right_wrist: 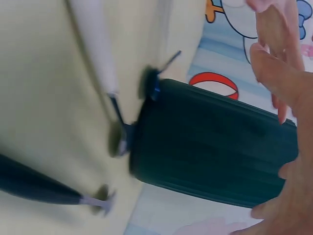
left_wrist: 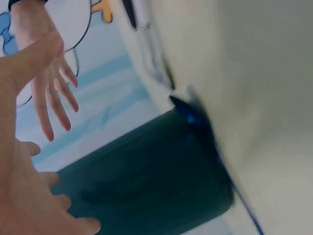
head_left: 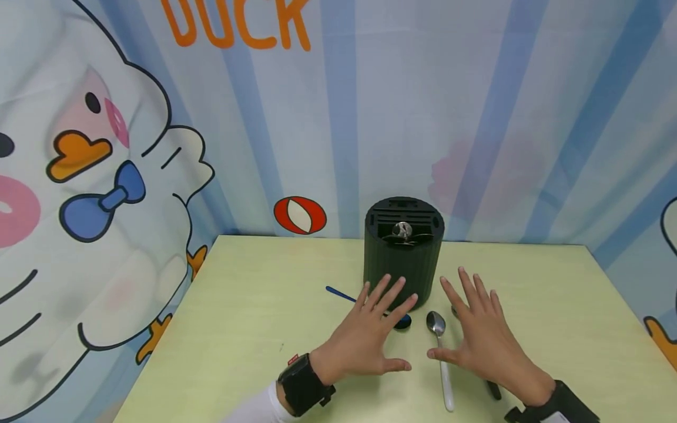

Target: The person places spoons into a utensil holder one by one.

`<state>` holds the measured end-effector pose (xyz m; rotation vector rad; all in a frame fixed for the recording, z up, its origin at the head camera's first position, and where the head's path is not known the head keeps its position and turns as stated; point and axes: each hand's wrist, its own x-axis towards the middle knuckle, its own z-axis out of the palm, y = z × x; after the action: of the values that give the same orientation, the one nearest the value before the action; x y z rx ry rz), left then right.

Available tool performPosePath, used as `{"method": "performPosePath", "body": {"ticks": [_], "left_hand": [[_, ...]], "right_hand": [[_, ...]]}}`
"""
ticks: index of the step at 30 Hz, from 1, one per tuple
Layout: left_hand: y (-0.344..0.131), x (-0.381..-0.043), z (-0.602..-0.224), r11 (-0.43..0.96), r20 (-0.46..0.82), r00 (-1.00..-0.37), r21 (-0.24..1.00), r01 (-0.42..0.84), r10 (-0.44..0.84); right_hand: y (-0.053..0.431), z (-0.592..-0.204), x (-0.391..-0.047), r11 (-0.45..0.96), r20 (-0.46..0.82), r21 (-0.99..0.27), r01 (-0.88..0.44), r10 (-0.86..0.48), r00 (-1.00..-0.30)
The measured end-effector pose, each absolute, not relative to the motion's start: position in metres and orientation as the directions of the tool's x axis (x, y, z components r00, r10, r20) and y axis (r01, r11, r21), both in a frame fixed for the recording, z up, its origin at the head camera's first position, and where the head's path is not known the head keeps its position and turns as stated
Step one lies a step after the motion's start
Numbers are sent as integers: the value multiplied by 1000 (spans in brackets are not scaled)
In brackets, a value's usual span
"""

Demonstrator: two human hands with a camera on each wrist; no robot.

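Spread wide, our left hand (head_left: 369, 338) and right hand (head_left: 482, 335) partly hide cutlery (head_left: 403, 322) before a green canister (head_left: 399, 261) toward the surface's (head_left: 560, 311) far edge.

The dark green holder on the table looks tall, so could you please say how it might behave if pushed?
The dark green holder stands upright, taller than wide, so a push near its top might tip it. Its sides keep an even shape, so it is probably stiff. The shiny piece in its top may rattle.
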<state>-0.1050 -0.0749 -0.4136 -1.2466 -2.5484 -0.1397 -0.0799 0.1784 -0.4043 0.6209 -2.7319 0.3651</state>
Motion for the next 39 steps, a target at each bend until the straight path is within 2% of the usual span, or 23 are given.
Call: {"method": "performPosePath", "body": {"ticks": [3,10,15,22,29,34,39], "left_hand": [[-63,-106,-425,593,237,-572,-20,805,785],[-34,-112,-443,540,85,-535,-68,839,841],[-16,-117,-446,532,29,-531,-84,843,847],[1,-120,-446,499,-41,-504,-103,861,862],[9,-120,-452,441,-7,-442,-67,895,897],[11,-119,-455,409,44,-407,-112,906,912],[11,-118,-456,377,92,-367,-148,914,926]], "right_hand": [[181,-414,-74,887,283,-200,-417,-355,-891],[185,-436,-61,904,163,-218,-367,-337,-927],[187,-445,-56,906,108,-263,-332,-314,-943],[184,-446,-50,921,-40,-322,-219,-244,-969],[177,-451,-49,925,-134,-355,-140,-198,-971],[174,-455,-46,910,-216,-405,-89,-189,-958],[174,-457,-42,883,-198,-446,-144,-255,-946]]}}
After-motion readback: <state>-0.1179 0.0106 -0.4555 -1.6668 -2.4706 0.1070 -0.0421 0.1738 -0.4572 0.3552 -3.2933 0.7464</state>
